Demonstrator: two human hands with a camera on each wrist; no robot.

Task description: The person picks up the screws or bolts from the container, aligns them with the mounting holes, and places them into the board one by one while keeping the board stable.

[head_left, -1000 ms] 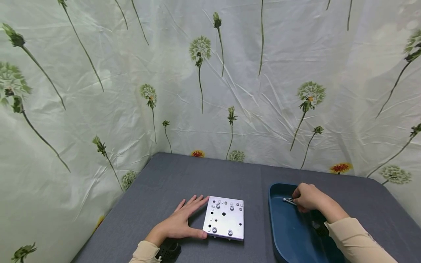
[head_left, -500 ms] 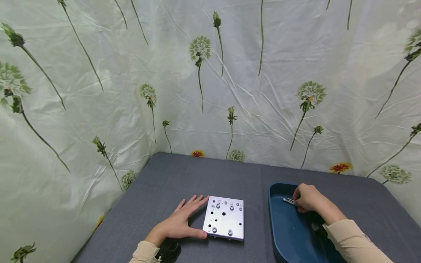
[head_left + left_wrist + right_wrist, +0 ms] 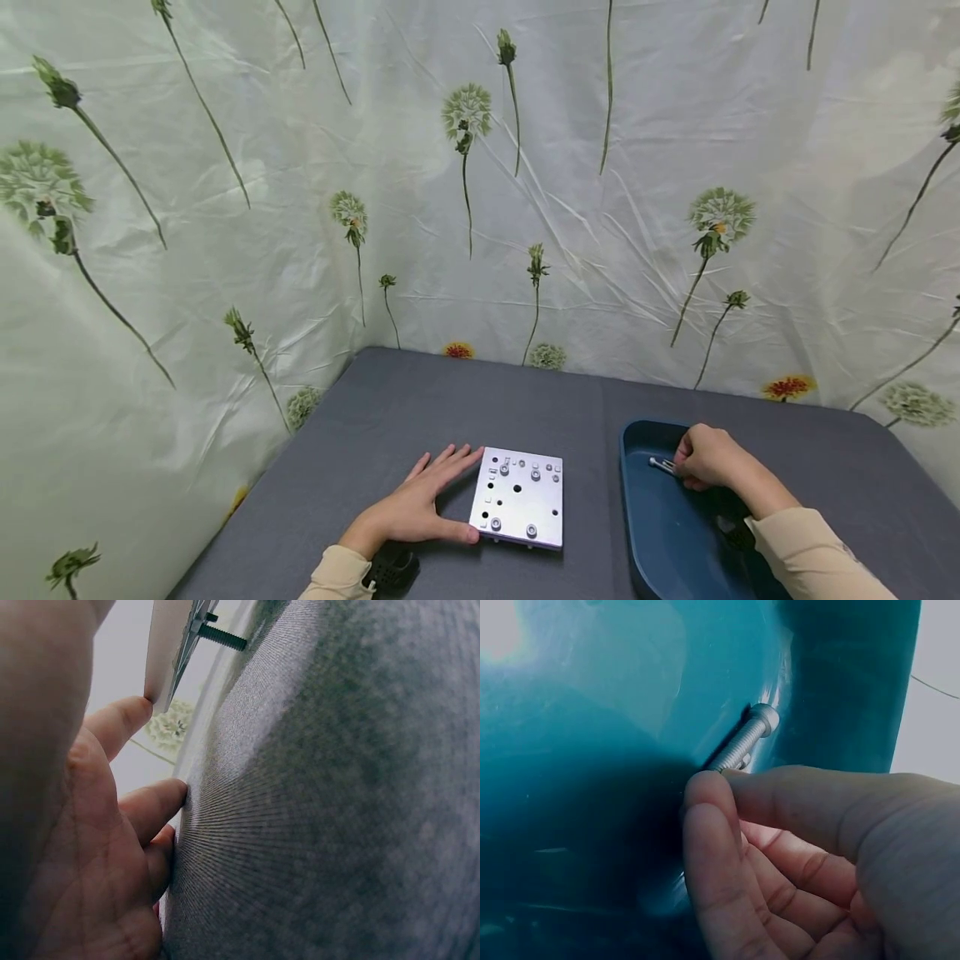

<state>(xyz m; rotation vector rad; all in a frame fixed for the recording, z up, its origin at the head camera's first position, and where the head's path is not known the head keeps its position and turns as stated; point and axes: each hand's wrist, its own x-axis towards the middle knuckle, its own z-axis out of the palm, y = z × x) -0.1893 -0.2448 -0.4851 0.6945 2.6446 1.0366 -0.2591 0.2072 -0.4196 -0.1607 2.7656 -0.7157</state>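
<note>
Soft, even light here; glare flares on the glossy blue plastic tray [image 3: 615, 675], and the grey fabric tabletop [image 3: 360, 810] blurs in the left wrist view.

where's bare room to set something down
The table is bare from the metal plate back to the curtain, and in a strip between plate and blue tray. The tray's floor shows bare at near left. Crowded: the plate's left side, along the left hand, and the tray's far end, where the right hand pinches a screw.
</note>
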